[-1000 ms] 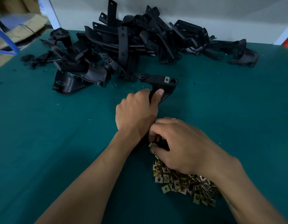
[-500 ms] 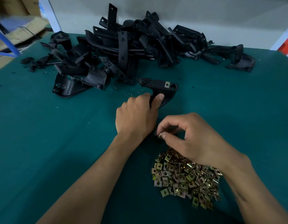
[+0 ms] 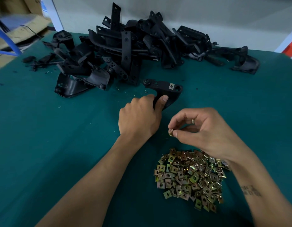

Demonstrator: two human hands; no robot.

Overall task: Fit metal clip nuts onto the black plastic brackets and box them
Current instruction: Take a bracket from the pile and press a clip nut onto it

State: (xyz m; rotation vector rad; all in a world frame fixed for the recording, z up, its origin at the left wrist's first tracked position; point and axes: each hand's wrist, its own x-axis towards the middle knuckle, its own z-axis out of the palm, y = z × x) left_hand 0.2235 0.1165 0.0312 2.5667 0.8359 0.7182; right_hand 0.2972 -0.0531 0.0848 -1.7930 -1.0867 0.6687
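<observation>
Your left hand (image 3: 139, 116) grips a black bracket (image 3: 165, 90) on the green desk (image 3: 60, 145), thumb and fingers clenched around its lower part, with one clip nut already seated (image 3: 171, 86) just beyond your thumb. Your right hand (image 3: 201, 130) pinches a single clip nut (image 3: 171, 132) between thumb and forefinger. The heap of clip nuts (image 3: 190, 176) lies just behind those fingers, the bracket pile (image 3: 125, 48) well beyond them.

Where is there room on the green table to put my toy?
Bare table lies left of the left hand, below the bracket pile. Crowded: that pile along the wall, and the clip nut heap under the right hand.
</observation>
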